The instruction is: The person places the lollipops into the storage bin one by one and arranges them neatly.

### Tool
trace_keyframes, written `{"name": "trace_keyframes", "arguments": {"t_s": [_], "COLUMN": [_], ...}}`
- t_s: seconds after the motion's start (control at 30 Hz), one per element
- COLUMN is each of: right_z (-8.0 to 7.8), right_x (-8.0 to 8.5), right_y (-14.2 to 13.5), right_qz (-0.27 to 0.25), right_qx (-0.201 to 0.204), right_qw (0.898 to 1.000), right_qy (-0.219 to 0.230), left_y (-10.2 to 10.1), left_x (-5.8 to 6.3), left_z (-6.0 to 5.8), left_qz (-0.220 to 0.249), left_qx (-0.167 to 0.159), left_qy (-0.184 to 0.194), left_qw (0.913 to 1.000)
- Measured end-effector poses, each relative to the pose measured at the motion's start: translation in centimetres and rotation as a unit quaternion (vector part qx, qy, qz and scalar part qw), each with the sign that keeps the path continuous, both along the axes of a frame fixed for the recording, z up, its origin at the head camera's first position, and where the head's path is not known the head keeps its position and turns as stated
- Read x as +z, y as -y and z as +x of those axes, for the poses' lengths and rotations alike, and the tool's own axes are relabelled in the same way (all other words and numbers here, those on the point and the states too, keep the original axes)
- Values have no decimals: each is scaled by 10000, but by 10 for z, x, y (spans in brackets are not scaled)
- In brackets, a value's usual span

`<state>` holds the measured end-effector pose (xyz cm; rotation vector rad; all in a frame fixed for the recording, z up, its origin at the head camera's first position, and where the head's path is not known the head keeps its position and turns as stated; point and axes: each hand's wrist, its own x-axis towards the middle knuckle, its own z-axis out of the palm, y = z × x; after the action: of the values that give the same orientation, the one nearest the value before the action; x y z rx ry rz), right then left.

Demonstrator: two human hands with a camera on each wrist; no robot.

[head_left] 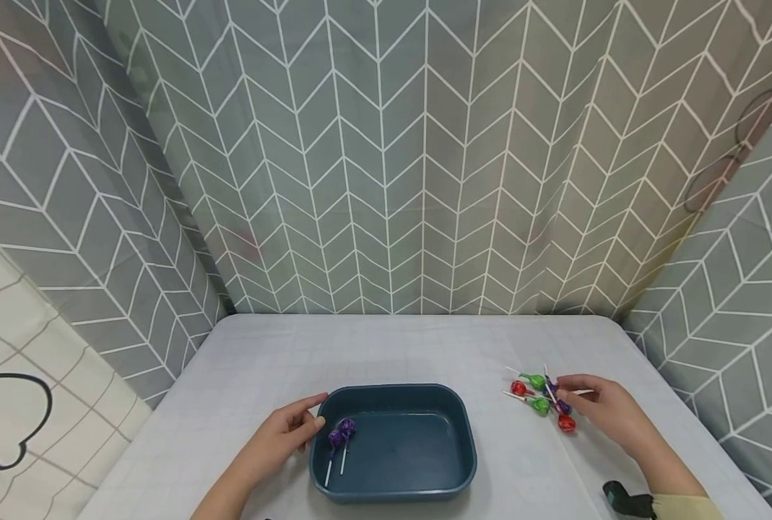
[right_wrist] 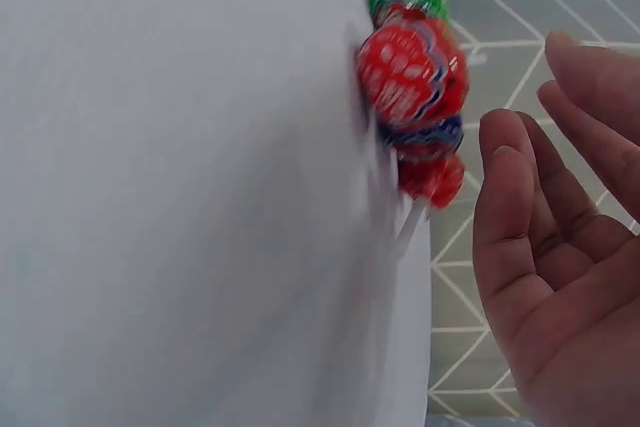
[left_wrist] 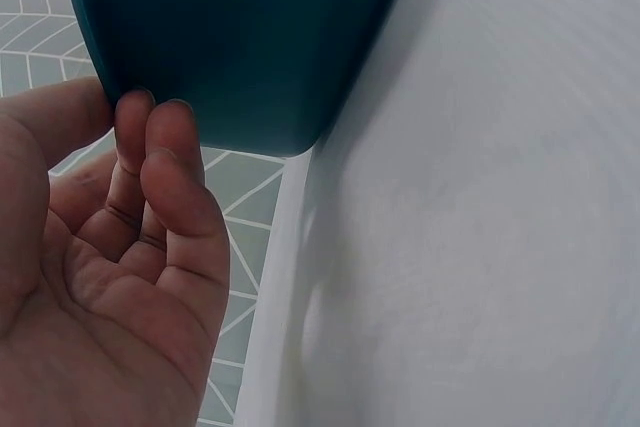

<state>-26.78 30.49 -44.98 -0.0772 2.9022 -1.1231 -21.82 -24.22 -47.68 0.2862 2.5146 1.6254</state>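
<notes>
My left hand [head_left: 275, 440] holds the left rim of a dark blue-green tray [head_left: 418, 495], thumb over the edge and fingers against the outer wall. In the left wrist view, the hand's curled fingers touch the corner of the tray [left_wrist: 250, 67]. Two purple lollipops [head_left: 336, 438] lie inside, at the tray's left end. To the right, a loose pile of red, green and purple lollipops [head_left: 540, 406] lies on the table. At its right side hovers my right hand [head_left: 609, 412]. The right wrist view shows thumb and fingers apart, beside a red lollipop [right_wrist: 412, 72], with nothing visible between them.
A white cloth covers the table [head_left: 373, 347]. Grey chevron-patterned curtains [head_left: 405, 180] stand behind it and on both sides. A black strap-like object [head_left: 626, 500] sits at the right wrist, by the sleeve [head_left: 687, 507].
</notes>
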Motion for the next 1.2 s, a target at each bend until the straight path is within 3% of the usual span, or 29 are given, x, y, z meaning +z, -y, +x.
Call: {"name": "trace_keyframes", "arguments": {"t_s": [0.33, 0.7, 1.2], "right_z": [-5, -7, -10], "right_x": [-15, -16, -13], "right_y": [-9, -10, -5], "right_qz": [220, 504, 807], "right_qx": [-54, 183, 330], "right_qw": [9997, 9985, 9962], "right_qy": [-59, 122, 20], "left_y": [1, -1, -2], "left_x": [-2, -3, -2], "left_z": [-1, -1, 0], "left_qz": [13, -53, -51], "left_qx": [3, 96, 67], "left_qy": [-6, 38, -7], "left_qw": [10000, 9999, 10000]}}
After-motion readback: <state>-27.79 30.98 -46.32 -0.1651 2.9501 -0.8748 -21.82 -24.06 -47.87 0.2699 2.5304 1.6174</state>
